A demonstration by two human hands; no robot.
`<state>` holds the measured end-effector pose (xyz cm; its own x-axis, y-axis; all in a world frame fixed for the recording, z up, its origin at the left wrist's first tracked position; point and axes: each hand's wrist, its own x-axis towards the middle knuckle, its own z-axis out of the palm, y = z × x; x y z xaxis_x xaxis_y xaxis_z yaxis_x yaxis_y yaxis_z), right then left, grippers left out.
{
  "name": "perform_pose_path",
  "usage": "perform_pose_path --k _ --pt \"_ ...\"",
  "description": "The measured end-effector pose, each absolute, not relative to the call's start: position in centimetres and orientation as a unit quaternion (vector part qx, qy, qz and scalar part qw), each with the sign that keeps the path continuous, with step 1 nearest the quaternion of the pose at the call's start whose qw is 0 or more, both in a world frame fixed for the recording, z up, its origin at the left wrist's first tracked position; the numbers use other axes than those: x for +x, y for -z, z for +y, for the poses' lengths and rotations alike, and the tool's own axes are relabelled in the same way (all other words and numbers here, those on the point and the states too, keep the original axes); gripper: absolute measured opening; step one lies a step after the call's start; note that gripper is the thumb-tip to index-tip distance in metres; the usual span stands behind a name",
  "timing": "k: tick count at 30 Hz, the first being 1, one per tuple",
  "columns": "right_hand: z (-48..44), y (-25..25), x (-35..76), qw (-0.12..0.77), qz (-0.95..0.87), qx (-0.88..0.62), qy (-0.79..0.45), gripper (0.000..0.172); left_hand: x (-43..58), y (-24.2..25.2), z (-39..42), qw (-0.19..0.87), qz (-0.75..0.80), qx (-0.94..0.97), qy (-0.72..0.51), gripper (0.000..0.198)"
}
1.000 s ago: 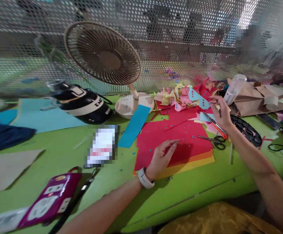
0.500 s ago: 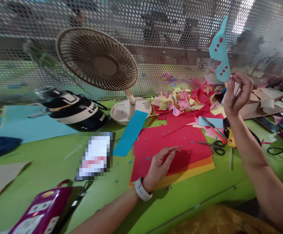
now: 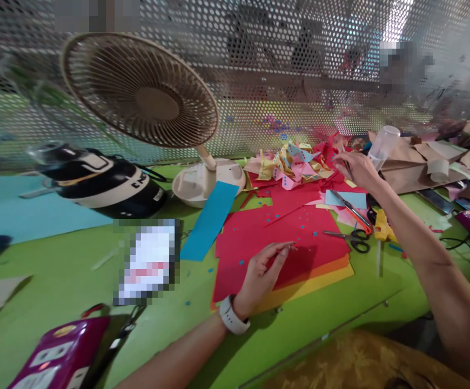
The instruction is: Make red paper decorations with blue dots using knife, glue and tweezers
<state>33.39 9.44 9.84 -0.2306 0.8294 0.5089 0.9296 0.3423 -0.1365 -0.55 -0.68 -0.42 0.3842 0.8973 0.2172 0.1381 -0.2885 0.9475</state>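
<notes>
My left hand (image 3: 261, 275), with a white watch on its wrist, hangs over a stack of red paper (image 3: 255, 229). Its thumb and fingers pinch together, with something tiny at the tips that I cannot make out. My right hand (image 3: 356, 166) reaches to the back, beside a pile of folded paper pieces (image 3: 287, 170) in yellow, pink and red. A thin, dark metal tool (image 3: 348, 170) shows among its curled fingers. On top of that pile lies a light blue cut-out (image 3: 304, 154). Small blue bits are scattered over the red sheets.
Black scissors (image 3: 358, 240), a utility knife (image 3: 350, 208) and a yellow glue gun (image 3: 383, 227) lie right of the stack. A blue paper strip (image 3: 210, 221), a fan (image 3: 208, 183), a black bottle (image 3: 109, 181), a phone (image 3: 149, 259) and a purple power strip (image 3: 60, 351) occupy the left.
My right hand has come down and left from high up to the paper pile. The light blue cut-out has left its fingers. My left hand keeps its pinch over the stack.
</notes>
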Motion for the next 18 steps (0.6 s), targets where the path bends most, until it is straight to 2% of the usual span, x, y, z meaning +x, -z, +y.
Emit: perform_pose_path --k 2,5,8,11,14,16,18 --pt "7.1 -9.1 34.5 0.180 -0.788 -0.584 0.071 0.025 -0.6 0.3 -0.7 0.464 0.377 0.691 -0.407 0.032" --pt "3.8 -8.1 35.7 0.123 -0.778 -0.615 0.039 0.029 -0.6 0.1 -0.8 0.457 0.379 0.696 -0.404 0.034" --pt "0.7 -7.0 35.2 0.139 -0.792 -0.594 -0.003 0.029 -0.6 -0.4 -0.9 0.450 0.383 0.693 -0.413 0.035" --pt "-2.3 -5.7 33.1 0.187 -0.846 -0.499 -0.032 0.029 -0.7 -1.4 -0.7 0.454 0.381 0.684 -0.425 0.037" --pt "-4.5 -4.3 30.7 0.194 -0.887 -0.416 -0.050 0.031 -0.8 -2.8 -0.1 0.434 0.383 0.697 -0.422 0.040" --pt "-5.4 -3.5 29.7 0.198 -0.900 -0.387 -0.046 0.030 -0.9 -3.5 0.2 0.393 0.381 0.745 -0.381 0.043" --pt "-5.9 -2.7 29.2 0.199 -0.906 -0.373 -0.030 0.030 -1.2 -3.6 0.2 0.337 0.345 0.827 -0.288 0.049"
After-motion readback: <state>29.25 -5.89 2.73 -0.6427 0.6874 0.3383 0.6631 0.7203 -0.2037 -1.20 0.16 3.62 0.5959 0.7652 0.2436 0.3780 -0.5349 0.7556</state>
